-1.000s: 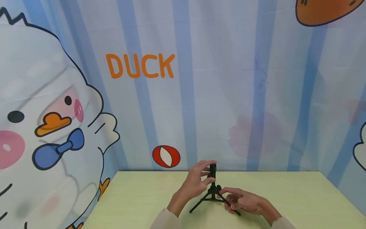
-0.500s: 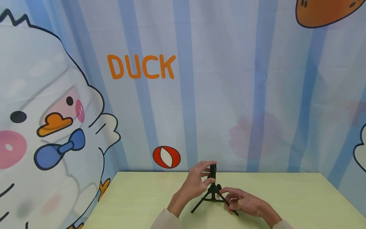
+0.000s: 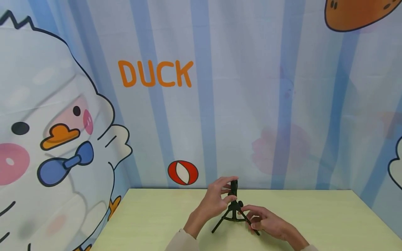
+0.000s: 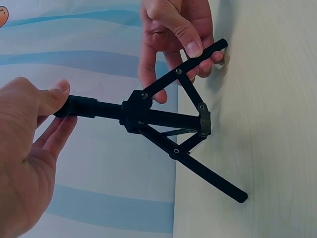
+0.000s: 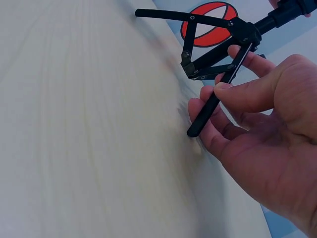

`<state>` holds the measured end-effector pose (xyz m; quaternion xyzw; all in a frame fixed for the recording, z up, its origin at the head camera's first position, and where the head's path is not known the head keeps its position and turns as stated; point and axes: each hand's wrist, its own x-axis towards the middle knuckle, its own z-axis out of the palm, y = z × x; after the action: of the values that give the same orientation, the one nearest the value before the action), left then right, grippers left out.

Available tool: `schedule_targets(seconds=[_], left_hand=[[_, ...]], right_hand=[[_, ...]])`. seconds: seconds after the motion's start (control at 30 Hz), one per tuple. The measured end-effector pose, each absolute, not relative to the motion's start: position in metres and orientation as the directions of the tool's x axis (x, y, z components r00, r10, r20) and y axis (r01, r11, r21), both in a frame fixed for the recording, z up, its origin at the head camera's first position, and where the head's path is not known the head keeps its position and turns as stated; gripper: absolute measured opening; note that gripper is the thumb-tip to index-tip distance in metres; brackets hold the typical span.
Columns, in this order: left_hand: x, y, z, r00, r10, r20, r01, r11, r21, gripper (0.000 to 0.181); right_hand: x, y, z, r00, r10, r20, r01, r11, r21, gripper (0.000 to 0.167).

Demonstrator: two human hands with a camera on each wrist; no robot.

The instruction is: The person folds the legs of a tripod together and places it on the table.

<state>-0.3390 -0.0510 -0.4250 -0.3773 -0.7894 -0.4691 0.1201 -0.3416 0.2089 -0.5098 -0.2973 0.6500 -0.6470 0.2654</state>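
A small black mini tripod (image 3: 233,206) is upright over the table with its legs part-way spread. My left hand (image 3: 214,201) grips its top end between thumb and fingers. The left wrist view shows the hinged braces between the legs and the tripod's centre column (image 4: 173,119). My right hand (image 3: 270,222) pinches the right leg, and in the right wrist view the thumb (image 5: 247,94) presses along that leg (image 5: 207,115) with fingers behind it. A round knob (image 3: 240,203) sticks out at the hub. Whether the feet touch the tabletop, I cannot tell.
The pale yellow table (image 3: 150,212) extends on both sides of the tripod. Behind its far edge hangs a blue-striped curtain (image 3: 238,104) printed with a big white duck (image 3: 56,90) and a red ball (image 3: 174,172).
The tripod's legs have drawn slightly closer together, both feet shifting inward. My right hand has moved a little with the right leg. The left hand keeps its grip at the top.
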Motion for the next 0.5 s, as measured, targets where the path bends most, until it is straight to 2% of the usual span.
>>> schedule_targets(seconds=[0.27, 0.5], left_hand=[[-0.3382, -0.0495, -0.4243, -0.690, 0.478, 0.543, 0.703, 0.266, 0.659, 0.062], [-0.3386, -0.0500, -0.4239, -0.692, 0.478, 0.542, 0.702, 0.266, 0.661, 0.062]], right_hand=[[-0.3411, 0.2096, -0.5084, -0.703, -0.712, 0.005, -0.034, 0.026, -0.999, 0.052], [-0.3418, 0.2119, -0.5093, -0.677, -0.736, 0.012, -0.086, 0.063, -0.994, 0.050]])
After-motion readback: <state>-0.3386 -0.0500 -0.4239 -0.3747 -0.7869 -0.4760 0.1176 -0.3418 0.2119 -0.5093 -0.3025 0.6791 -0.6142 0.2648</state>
